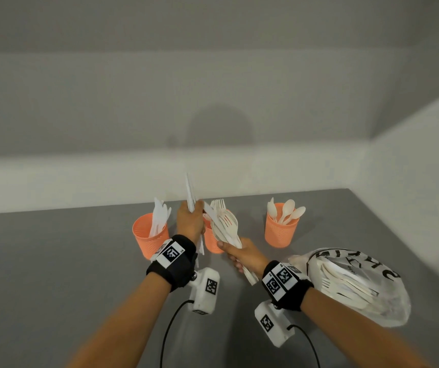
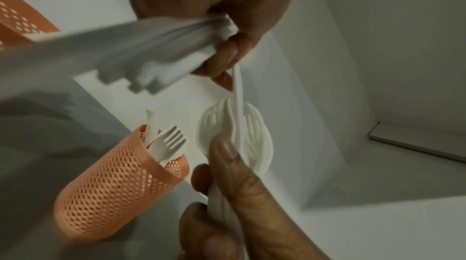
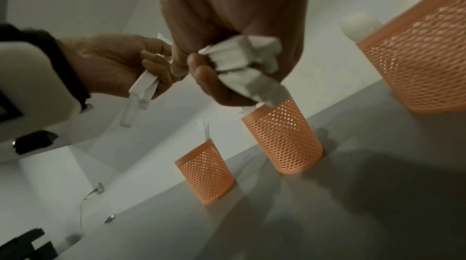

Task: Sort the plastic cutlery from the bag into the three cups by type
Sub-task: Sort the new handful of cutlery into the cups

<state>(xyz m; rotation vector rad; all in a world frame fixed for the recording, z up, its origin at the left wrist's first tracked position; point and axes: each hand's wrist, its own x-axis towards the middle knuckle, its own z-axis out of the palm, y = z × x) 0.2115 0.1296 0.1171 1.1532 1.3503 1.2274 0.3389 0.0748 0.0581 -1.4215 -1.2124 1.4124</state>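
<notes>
Three orange mesh cups stand in a row on the grey table. The left cup (image 1: 149,236) has knives, the middle cup (image 1: 211,244) (image 2: 118,184) forks, the right cup (image 1: 280,232) spoons. My left hand (image 1: 190,221) (image 2: 227,49) grips a few white knives (image 1: 190,191) (image 2: 141,53) upright between the left and middle cups. Just in front of the middle cup, my right hand (image 1: 240,254) (image 3: 201,71) holds a fanned bundle of forks (image 1: 226,224) (image 2: 237,134) by the handles. One thin piece runs from my left fingers down into that bundle.
A translucent printed plastic bag (image 1: 356,285) with more cutlery lies on the table at the right, beside my right forearm. White walls close off the table at the back and right. Cables trail from both wrist cameras toward the front edge.
</notes>
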